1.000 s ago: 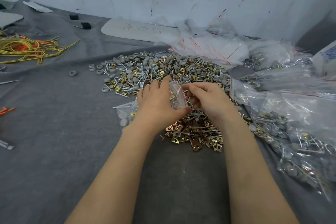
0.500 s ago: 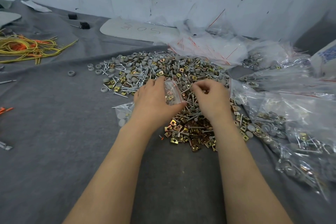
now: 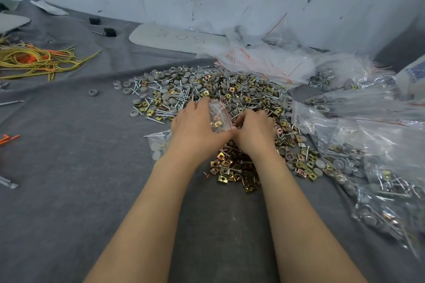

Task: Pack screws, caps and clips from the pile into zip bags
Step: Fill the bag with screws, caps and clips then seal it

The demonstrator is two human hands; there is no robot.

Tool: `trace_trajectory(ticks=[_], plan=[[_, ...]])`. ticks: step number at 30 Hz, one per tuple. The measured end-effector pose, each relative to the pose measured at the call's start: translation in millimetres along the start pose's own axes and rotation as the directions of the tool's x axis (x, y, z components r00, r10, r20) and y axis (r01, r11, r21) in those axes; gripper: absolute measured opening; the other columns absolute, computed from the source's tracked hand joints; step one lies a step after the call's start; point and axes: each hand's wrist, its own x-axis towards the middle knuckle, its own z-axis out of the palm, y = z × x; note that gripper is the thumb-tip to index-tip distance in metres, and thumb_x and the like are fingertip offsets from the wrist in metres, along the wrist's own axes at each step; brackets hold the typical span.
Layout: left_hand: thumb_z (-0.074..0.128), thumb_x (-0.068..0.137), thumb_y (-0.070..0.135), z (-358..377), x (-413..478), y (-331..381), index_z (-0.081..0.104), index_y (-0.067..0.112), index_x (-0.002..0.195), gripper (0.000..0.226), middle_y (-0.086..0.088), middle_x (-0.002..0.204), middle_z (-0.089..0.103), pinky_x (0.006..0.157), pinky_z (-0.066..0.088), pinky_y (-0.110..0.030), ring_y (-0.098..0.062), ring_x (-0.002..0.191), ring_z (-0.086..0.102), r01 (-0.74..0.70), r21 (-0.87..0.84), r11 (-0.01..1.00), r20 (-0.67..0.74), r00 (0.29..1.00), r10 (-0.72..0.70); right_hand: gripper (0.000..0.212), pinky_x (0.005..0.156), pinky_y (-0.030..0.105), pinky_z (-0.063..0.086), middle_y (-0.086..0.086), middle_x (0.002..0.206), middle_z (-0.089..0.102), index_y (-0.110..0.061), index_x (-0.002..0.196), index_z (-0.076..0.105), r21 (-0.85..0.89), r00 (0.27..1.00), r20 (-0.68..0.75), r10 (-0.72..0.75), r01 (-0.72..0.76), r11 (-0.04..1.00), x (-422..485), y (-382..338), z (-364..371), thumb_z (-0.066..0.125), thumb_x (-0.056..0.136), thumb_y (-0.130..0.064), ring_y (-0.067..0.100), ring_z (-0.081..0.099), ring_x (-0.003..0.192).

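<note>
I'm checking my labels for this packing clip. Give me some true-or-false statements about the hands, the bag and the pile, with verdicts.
The left hand holds a small zip bag with a red strip. True.
The zip bag is empty. False: brass-coloured clips show inside it.
Filled bags lie to the right of the pile. True.
The yellow cords lie on the pile. False: they lie far left on the cloth, apart from it.
The right hand is raised high above the pile. False: it is down at the pile, beside the zip bag.
</note>
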Motion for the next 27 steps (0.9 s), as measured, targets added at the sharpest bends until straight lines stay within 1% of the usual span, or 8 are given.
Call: trace_trajectory(ticks=[4, 7, 9, 11, 15, 21, 24, 27], plan=[[0.069, 0.074, 0.059, 0, -1, 1, 0.024, 0.017, 0.149, 0.097, -0.006, 0.145, 0.037, 0.112, 0.028, -0.046, -0.028, 0.135, 0.033, 0.003, -0.005, 1.0, 0.004, 1.0, -0.003, 0.022, 0.099, 0.042, 0.033, 0.006, 0.123, 0.051, -0.022, 0.11, 0.061, 0.004, 0.995, -0.034, -0.09, 0.09, 0.996, -1, 0, 2, 0.063, 0.089, -0.026, 0.029, 0.042, 0.12], [0.068, 0.075, 0.058, -1, -1, 0, 0.025, 0.017, 0.149, 0.094, -0.006, 0.145, 0.038, 0.112, 0.029, -0.046, -0.028, 0.134, 0.034, 0.002, -0.015, 1.0, 0.002, 1.0, -0.002, 0.007, 0.084, 0.035, 0.045, -0.003, 0.098, 0.06, -0.02, 0.097, 0.059, 0.298, 0.987, -0.128, -0.101, 0.136, 0.945, 0, 3, 0, 0.061, 0.09, -0.02, 0.021, 0.055, 0.099], [0.069, 0.075, 0.058, 0, -1, 0, 0.026, 0.017, 0.148, 0.094, -0.007, 0.144, 0.039, 0.111, 0.03, -0.046, -0.028, 0.133, 0.034, 0.002, -0.011, 1.0, 0.002, 1.0, -0.002, 0.007, 0.069, 0.021, 0.044, -0.009, 0.087, 0.058, -0.02, 0.095, 0.056, 0.55, 0.986, -0.153, -0.066, 0.14, 0.823, 1, 8, -6, 0.062, 0.091, -0.019, 0.014, 0.058, 0.087], [0.069, 0.075, 0.058, 0, -1, 0, 0.026, 0.017, 0.148, 0.094, -0.006, 0.144, 0.039, 0.111, 0.03, -0.045, -0.028, 0.133, 0.034, 0.001, -0.002, 1.0, 0.007, 1.0, -0.001, 0.013, 0.065, 0.014, 0.046, -0.008, 0.089, 0.063, -0.021, 0.101, 0.058, 0.744, 0.993, -0.101, -0.054, 0.112, 0.659, 0, 14, -13, 0.062, 0.091, -0.014, 0.01, 0.063, 0.084], [0.067, 0.076, 0.059, 1, -2, 1, 0.027, 0.018, 0.147, 0.092, -0.005, 0.143, 0.039, 0.109, 0.03, -0.044, -0.027, 0.132, 0.035, -0.003, 0.006, 1.0, 0.013, 1.0, 0.003, 0.019, 0.068, 0.016, 0.051, -0.007, 0.08, 0.073, -0.021, 0.094, 0.067, 0.912, 0.994, -0.013, -0.108, 0.056, 0.406, -3, 17, -21, 0.059, 0.092, -0.005, 0.002, 0.068, 0.073], [0.068, 0.074, 0.059, 0, -2, 2, 0.031, 0.017, 0.145, 0.09, -0.006, 0.137, 0.044, 0.107, 0.034, -0.046, -0.027, 0.128, 0.04, -0.003, -0.018, 1.0, 0.003, 1.0, 0.003, 0.009, 0.058, 0.013, 0.048, -0.012, 0.072, 0.071, -0.02, 0.087, 0.069, 0.864, 0.957, 0.04, -0.286, 0.111, 0.491, -10, 6, -21, 0.064, 0.09, -0.013, -0.003, 0.064, 0.066], [0.07, 0.075, 0.055, -2, -2, 2, 0.031, 0.016, 0.145, 0.089, -0.007, 0.138, 0.044, 0.107, 0.035, -0.047, -0.027, 0.128, 0.041, 0.005, -0.043, 0.999, -0.019, 1.0, -0.006, 0.013, 0.061, 0.01, 0.044, -0.014, 0.075, 0.071, -0.027, 0.084, 0.069, 0.82, 0.972, -0.032, -0.233, 0.159, 0.55, -10, 9, -26, 0.061, 0.092, -0.021, -0.008, 0.06, 0.067], [0.072, 0.075, 0.053, -5, -2, 2, 0.034, 0.016, 0.144, 0.086, -0.006, 0.138, 0.045, 0.106, 0.037, -0.047, -0.027, 0.127, 0.043, 0.018, -0.082, 0.996, -0.043, 0.999, -0.021, 0.011, 0.065, 0.018, 0.043, -0.013, 0.075, 0.067, -0.028, 0.077, 0.066, 0.638, 0.963, 0.036, -0.266, 0.182, 0.748, -12, 15, -35, 0.068, 0.086, -0.021, -0.004, 0.059, 0.069]])
